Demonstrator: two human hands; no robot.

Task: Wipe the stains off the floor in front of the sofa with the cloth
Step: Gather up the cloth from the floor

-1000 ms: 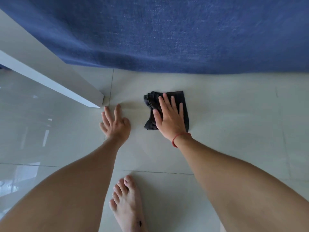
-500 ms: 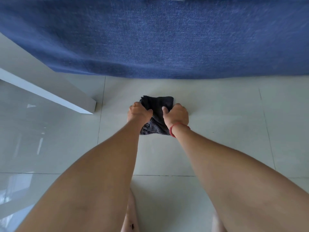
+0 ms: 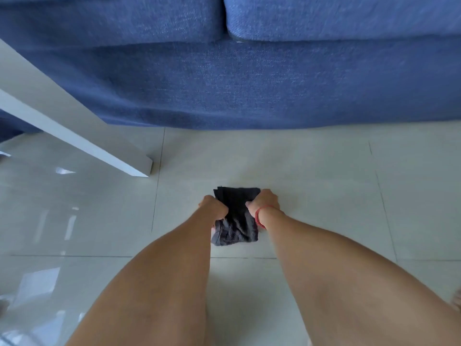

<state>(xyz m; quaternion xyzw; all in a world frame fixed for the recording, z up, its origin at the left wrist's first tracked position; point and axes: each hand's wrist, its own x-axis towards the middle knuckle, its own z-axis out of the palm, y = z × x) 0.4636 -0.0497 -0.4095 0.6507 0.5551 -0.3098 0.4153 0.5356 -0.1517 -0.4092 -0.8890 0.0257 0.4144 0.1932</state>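
A dark grey folded cloth (image 3: 235, 216) is held between both hands above the pale tiled floor (image 3: 311, 186) in front of the blue sofa (image 3: 249, 83). My left hand (image 3: 213, 207) grips its left edge in a fist. My right hand (image 3: 264, 202), with a red band at the wrist, grips the right edge. The cloth's lower part hangs crumpled between my forearms. No stains show clearly on the tiles.
A white table leg (image 3: 82, 136) slants down to the floor at the left, close to the sofa base. Glossy tiles with reflections spread to the left (image 3: 50, 221). Part of a foot shows at the right edge (image 3: 456, 300).
A second ago my right hand lay flat on the cloth and my left hand flat on the floor. Both hands then gripped the cloth, and the view has pulled back from the sofa.
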